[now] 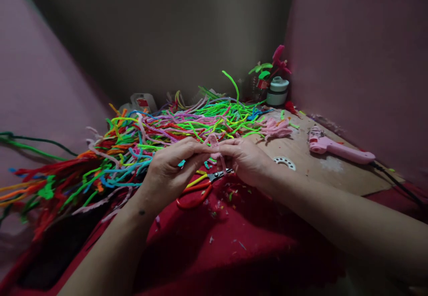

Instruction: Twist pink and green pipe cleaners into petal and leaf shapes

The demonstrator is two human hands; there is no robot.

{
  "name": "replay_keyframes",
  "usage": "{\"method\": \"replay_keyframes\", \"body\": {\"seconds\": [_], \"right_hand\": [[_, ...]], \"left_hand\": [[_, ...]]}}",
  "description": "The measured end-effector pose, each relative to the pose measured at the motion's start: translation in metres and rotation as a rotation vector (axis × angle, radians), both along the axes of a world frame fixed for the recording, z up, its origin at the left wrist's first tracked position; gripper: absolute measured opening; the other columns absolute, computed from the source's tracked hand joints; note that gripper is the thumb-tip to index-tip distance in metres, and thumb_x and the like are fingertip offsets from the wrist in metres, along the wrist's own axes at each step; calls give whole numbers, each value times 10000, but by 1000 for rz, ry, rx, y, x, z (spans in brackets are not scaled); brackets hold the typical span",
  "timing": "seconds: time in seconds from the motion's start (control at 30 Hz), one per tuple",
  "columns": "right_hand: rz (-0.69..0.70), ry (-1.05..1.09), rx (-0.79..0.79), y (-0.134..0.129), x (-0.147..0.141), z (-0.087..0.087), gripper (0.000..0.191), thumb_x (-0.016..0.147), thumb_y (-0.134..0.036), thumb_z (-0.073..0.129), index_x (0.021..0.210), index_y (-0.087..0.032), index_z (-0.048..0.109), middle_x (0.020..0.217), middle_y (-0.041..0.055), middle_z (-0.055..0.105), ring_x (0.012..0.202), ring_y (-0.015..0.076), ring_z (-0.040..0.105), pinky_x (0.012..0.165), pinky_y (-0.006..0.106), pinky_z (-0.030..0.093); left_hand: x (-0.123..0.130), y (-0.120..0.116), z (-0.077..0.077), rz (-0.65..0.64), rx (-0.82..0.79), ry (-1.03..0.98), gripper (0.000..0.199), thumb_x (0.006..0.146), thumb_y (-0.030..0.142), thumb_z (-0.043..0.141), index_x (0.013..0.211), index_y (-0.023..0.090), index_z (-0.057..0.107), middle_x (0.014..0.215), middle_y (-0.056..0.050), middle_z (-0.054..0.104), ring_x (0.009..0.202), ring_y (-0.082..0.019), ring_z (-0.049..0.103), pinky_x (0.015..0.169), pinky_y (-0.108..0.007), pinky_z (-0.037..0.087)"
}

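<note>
Between my two hands is a piece of pink pipe cleaner [213, 141], bent into a small loop with an end hanging down. My left hand [179, 164] pinches it from the left, thumb and fingers pressed together. From the other side my right hand [245, 160] grips it with its fingertips. Both hands are raised above the red cloth. Just below them lie scissors [197, 189] with red and yellow handles, blades pointing right. Part of the pink piece is hidden behind my fingers.
A big heap of multicoloured pipe cleaners [187, 124] spreads behind and to the left. On a brown board [334, 175] at right lie a pink glue gun [341, 149] with a black cord, a white ring [284, 162] and a pink pipe-cleaner bunch [276, 128]. A white-lidded jar [277, 92] stands behind.
</note>
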State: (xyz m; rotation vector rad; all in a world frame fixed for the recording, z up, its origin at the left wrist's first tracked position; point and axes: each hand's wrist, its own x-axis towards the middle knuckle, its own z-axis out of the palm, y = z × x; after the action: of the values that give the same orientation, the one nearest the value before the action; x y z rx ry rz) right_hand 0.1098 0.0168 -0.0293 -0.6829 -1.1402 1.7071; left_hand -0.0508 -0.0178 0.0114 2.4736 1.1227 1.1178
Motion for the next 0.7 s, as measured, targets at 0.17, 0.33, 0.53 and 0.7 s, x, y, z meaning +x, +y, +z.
{"method": "replay_keyframes", "body": {"seconds": [0.17,0.33,0.53,0.7], "right_hand": [[-1,-114,62,1,0,-2,122,633,-166,582,521,-143,541,460,-25,476,437,74,407,454,237,289],[-47,-155,87,-1,0,0,128,618,-174,610,513,-130,549,494,-22,477,468,70,396,478,243,278],[-73,-174,73,-2,-1,1,98,619,-147,589,530,-131,552,486,-35,457,462,62,380,484,242,275],[-51,-142,60,-2,-1,-1,67,633,-150,570,568,-135,570,528,-19,497,486,71,410,506,247,308]], "left_hand": [[-2,3,-3,59,88,158,111,805,177,533,831,173,641,761,-22,637,683,-110,565,653,-204,421],[-2,5,-5,97,177,268,88,794,146,523,758,147,603,701,-15,584,604,-85,501,584,-187,371],[-3,4,-4,124,189,331,105,798,167,509,719,143,575,649,-2,531,576,-88,466,561,-197,347],[-3,4,-3,113,119,322,118,806,177,507,716,151,578,642,6,533,577,-85,471,572,-197,352]]}}
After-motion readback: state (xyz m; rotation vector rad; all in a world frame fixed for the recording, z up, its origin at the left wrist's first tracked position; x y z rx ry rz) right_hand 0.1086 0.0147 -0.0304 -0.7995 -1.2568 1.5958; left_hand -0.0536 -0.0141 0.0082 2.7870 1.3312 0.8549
